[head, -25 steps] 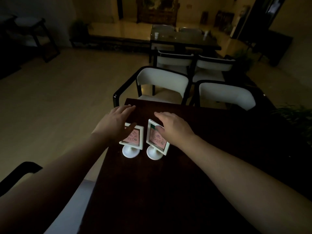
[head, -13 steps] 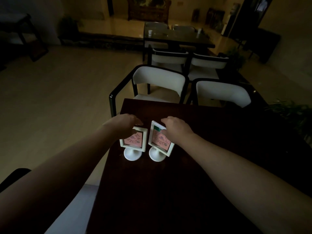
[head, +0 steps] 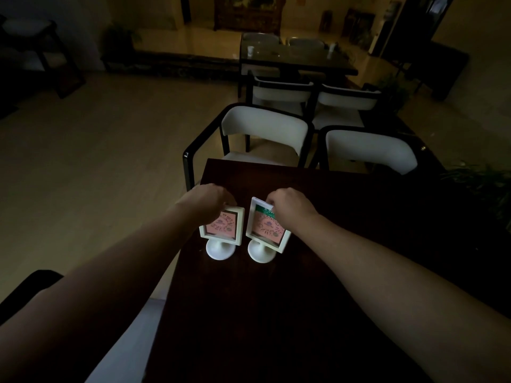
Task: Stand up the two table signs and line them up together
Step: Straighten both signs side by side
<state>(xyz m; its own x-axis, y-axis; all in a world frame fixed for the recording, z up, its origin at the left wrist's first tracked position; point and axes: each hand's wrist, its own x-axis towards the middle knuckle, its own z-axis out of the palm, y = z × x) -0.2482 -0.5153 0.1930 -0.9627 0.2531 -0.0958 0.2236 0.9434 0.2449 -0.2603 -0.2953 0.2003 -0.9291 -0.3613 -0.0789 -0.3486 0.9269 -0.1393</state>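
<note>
Two white-framed table signs with pink cards stand on round white bases, side by side on the dark wooden table (head: 276, 313) near its left edge. My left hand (head: 206, 201) grips the top of the left sign (head: 222, 226), fingers curled over its upper edge. The right sign (head: 266, 229) carries a green strip at its top and is turned slightly toward the left one. My right hand (head: 293, 207) pinches its top edge. A narrow gap separates the two frames.
Two white-backed chairs with black frames (head: 262, 128) (head: 370, 149) stand at the table's far edge. Behind them are another dark table (head: 296, 59) and more chairs. A potted plant (head: 481, 186) sits at the right. Bare floor lies to the left.
Both hands have gone from lying flat over the signs to curling on their top edges. The signs now stand more upright, with more of their faces showing.
</note>
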